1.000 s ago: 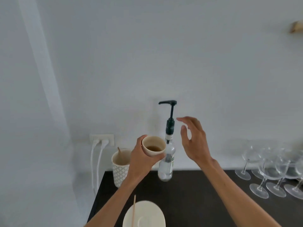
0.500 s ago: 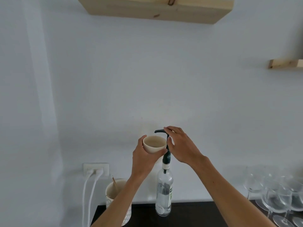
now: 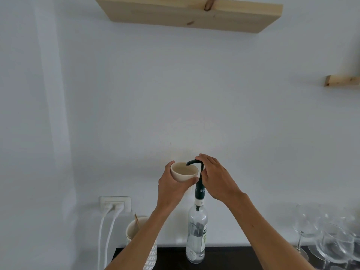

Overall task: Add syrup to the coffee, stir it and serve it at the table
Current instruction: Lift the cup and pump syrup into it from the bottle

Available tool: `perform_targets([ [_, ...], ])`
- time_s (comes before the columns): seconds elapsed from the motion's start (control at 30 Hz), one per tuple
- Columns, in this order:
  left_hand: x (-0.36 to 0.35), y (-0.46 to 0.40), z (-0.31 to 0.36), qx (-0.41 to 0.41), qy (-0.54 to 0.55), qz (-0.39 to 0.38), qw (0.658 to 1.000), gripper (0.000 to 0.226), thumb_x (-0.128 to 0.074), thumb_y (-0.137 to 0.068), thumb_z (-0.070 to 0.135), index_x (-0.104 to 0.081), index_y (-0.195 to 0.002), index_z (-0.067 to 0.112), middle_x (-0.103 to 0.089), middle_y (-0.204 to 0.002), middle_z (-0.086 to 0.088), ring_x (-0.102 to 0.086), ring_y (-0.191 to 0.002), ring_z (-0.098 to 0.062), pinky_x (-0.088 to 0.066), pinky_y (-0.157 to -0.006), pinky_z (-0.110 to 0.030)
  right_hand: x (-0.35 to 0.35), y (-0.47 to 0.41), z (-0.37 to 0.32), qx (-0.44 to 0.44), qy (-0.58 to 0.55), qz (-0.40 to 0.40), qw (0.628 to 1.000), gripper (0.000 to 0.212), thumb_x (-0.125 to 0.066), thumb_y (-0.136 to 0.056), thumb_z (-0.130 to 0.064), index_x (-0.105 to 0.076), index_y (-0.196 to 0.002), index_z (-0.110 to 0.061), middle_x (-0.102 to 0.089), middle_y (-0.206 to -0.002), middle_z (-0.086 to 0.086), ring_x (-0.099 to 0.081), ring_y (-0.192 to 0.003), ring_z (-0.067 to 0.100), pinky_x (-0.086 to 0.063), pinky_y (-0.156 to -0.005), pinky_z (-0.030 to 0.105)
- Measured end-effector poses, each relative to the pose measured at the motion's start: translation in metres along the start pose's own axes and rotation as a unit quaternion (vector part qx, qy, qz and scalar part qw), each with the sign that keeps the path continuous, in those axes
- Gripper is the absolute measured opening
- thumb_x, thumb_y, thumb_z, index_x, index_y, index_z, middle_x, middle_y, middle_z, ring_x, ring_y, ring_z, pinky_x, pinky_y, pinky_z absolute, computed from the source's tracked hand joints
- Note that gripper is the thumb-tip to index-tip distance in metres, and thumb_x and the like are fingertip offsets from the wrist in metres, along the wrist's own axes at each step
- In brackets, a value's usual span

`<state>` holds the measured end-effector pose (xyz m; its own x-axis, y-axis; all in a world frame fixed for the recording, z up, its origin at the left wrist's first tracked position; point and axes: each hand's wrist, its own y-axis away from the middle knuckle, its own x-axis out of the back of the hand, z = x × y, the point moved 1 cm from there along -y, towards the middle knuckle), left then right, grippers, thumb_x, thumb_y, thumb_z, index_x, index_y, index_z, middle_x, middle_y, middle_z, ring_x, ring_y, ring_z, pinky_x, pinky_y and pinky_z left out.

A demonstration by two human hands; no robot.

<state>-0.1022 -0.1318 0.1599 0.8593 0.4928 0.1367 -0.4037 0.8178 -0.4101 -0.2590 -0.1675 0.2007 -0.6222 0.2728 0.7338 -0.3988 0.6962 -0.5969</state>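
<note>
My left hand [image 3: 173, 189] holds a small cream coffee cup [image 3: 183, 172] up in the air, its rim right under the spout of the dark pump [image 3: 192, 162]. The pump tops a clear glass syrup bottle [image 3: 196, 236] that stands upright on the dark counter [image 3: 224, 258]. My right hand [image 3: 216, 176] rests on the pump head, fingers curled over it and thumb against the stem. The cup's contents are hard to see from this angle.
A patterned white holder [image 3: 136, 228] with a wooden stick stands left of the bottle. Several wine glasses [image 3: 329, 240] crowd the counter's right end. A wall socket [image 3: 115, 204] with two white cables is at the left. Wooden shelves [image 3: 191, 14] hang overhead.
My right hand came from beside the bottle onto the pump head. The cup rose to the spout. The view tilted upward, so the saucer and most of the counter dropped out of sight.
</note>
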Motion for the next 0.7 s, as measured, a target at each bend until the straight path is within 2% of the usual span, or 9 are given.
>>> perform_targets([
  [0.17, -0.004, 0.0, 0.0, 0.003, 0.007, -0.006, 1.0, 0.095, -0.094, -0.059, 0.045, -0.045, -0.14, 0.031, -0.058, -0.11, 0.026, -0.061, -0.11, -0.011, -0.057, -0.094, -0.037, -0.004, 0.005, 0.003, 0.005, -0.009, 0.013, 1.0, 0.051, -0.04, -0.095, 0.001, -0.044, -0.142, -0.018, -0.041, -0.153, -0.002, -0.037, -0.141, 0.015, -0.037, -0.109, 0.028],
  [0.3, -0.006, 0.002, 0.0, 0.012, 0.011, -0.006, 1.0, 0.1, -0.094, -0.056, 0.051, -0.045, -0.141, 0.031, -0.061, -0.113, 0.023, -0.062, -0.112, -0.01, -0.057, -0.094, -0.037, -0.006, 0.003, 0.004, -0.02, -0.032, 0.009, 0.999, 0.052, -0.041, -0.092, 0.002, -0.043, -0.141, -0.017, -0.04, -0.153, -0.002, -0.037, -0.14, 0.014, -0.033, -0.102, 0.02],
  [0.43, -0.006, 0.002, -0.002, 0.011, 0.003, -0.008, 1.0, 0.098, -0.093, -0.056, 0.051, -0.046, -0.14, 0.031, -0.059, -0.11, 0.025, -0.061, -0.111, -0.011, -0.057, -0.093, -0.036, -0.007, 0.004, 0.004, -0.018, -0.037, 0.01, 0.999, 0.05, -0.042, -0.092, 0.002, -0.042, -0.139, -0.015, -0.039, -0.153, -0.001, -0.039, -0.139, 0.017, -0.037, -0.102, 0.023],
  [0.7, -0.008, 0.002, -0.004, 0.003, -0.01, -0.001, 1.0, 0.095, -0.094, -0.06, 0.044, -0.045, -0.14, 0.029, -0.057, -0.111, 0.022, -0.059, -0.111, -0.011, -0.055, -0.095, -0.033, -0.011, 0.008, 0.007, 0.019, 0.0, 0.038, 0.999, 0.055, -0.044, -0.089, 0.006, -0.046, -0.14, -0.012, -0.042, -0.152, 0.001, -0.033, -0.143, 0.015, -0.033, -0.114, 0.029],
])
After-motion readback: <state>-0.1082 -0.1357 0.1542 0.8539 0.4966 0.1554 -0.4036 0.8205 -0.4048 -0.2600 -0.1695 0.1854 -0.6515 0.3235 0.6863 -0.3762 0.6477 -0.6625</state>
